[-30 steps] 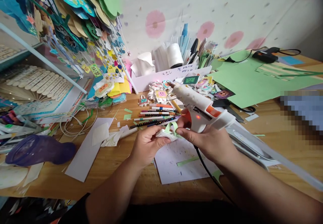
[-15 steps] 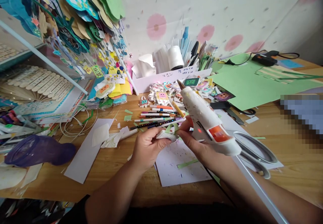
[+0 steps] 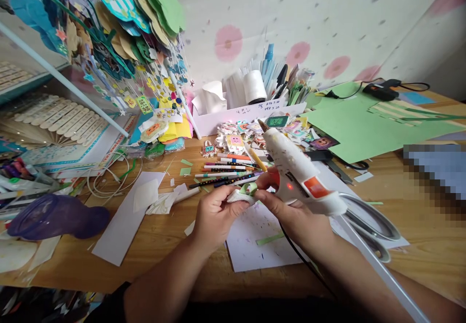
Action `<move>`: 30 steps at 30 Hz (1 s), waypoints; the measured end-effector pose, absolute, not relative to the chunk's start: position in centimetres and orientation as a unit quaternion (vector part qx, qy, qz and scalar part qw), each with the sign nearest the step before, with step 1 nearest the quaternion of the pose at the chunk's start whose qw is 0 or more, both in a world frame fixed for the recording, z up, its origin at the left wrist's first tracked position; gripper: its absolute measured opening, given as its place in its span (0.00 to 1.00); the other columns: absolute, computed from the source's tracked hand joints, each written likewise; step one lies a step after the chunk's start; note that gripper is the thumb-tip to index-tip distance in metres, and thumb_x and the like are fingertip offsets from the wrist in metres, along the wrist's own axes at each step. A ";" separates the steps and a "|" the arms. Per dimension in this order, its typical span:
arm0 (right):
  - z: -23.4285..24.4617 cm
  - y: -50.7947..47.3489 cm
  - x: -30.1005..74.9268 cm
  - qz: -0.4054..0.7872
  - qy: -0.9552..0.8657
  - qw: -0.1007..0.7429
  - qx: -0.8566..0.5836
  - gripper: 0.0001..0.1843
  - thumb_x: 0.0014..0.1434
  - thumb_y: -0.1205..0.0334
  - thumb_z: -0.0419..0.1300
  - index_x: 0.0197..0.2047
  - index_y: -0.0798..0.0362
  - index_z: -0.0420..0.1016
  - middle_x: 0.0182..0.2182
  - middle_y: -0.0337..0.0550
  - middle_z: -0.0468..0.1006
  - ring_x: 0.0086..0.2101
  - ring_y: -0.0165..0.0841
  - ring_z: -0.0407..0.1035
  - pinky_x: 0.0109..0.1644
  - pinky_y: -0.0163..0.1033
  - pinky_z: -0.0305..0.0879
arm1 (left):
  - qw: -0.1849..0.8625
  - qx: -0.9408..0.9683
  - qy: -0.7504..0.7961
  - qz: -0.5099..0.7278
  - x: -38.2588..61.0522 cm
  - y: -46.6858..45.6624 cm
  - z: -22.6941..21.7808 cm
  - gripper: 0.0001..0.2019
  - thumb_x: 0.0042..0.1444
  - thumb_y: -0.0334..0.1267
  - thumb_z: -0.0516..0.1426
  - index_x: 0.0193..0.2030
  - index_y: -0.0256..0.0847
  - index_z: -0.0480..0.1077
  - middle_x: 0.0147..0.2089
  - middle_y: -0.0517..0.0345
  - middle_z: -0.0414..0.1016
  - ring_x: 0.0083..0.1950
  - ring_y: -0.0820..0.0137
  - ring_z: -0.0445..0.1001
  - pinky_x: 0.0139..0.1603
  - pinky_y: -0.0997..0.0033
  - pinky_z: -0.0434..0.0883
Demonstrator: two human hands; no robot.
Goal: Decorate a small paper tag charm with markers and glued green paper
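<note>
My left hand (image 3: 213, 214) is closed around a small white and green paper piece (image 3: 243, 193), held just above a white sheet (image 3: 251, 245) on the wooden table. My right hand (image 3: 291, 211) grips a white hot glue gun (image 3: 296, 170) with an orange label and a lit red lamp. Its nozzle points up and away toward the back left, and a clear glue stick trails out behind it. The right fingertips press against the paper piece too. A black cord runs down from the gun under my right wrist.
Coloured pens (image 3: 227, 168) and small printed cut-outs (image 3: 236, 136) lie behind the hands. Large scissors (image 3: 367, 221) rest at the right. A white box (image 3: 251, 109) of supplies, green paper (image 3: 360, 124), a second black glue gun (image 3: 380, 89) and a purple bag (image 3: 58, 216) surround the work spot.
The glue gun has swung from lying level to nozzle-up, then settled a little lower. Both hands stay together on the paper piece.
</note>
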State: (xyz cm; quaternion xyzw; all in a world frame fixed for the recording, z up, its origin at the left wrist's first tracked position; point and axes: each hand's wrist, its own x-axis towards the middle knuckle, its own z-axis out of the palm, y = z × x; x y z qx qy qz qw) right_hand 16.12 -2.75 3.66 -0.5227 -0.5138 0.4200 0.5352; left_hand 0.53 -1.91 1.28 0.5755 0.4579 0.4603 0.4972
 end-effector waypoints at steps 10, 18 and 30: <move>3.4 -2.5 16.0 0.424 -0.493 0.534 -0.541 0.12 0.46 0.60 0.62 0.34 0.48 0.65 0.28 0.38 0.74 0.29 0.34 0.70 0.32 0.39 0.69 | 0.589 0.513 0.412 0.470 0.5 -2.0 0.3 0.10 0.48 0.41 0.65 0.35 0.39 0.77 0.32 0.60 0.78 0.33 0.72 0.74 0.36 0.75 0.71; 3.2 -2.7 16.4 0.397 -0.531 0.522 -0.537 0.11 0.47 0.60 0.63 0.34 0.49 0.65 0.28 0.36 0.72 0.28 0.32 0.68 0.32 0.38 0.67 | 0.566 0.522 0.437 0.464 0.3 -1.9 -0.2 0.11 0.48 0.42 0.65 0.35 0.38 0.76 0.31 0.58 0.77 0.33 0.70 0.73 0.37 0.72 0.71; 3.1 -2.4 16.6 0.400 -0.531 0.550 -0.505 0.11 0.49 0.58 0.65 0.35 0.49 0.68 0.29 0.38 0.76 0.30 0.34 0.71 0.35 0.39 0.69 | 0.519 0.544 0.455 0.476 0.1 -1.8 0.3 0.10 0.48 0.42 0.65 0.35 0.40 0.78 0.32 0.59 0.79 0.33 0.70 0.74 0.36 0.74 0.70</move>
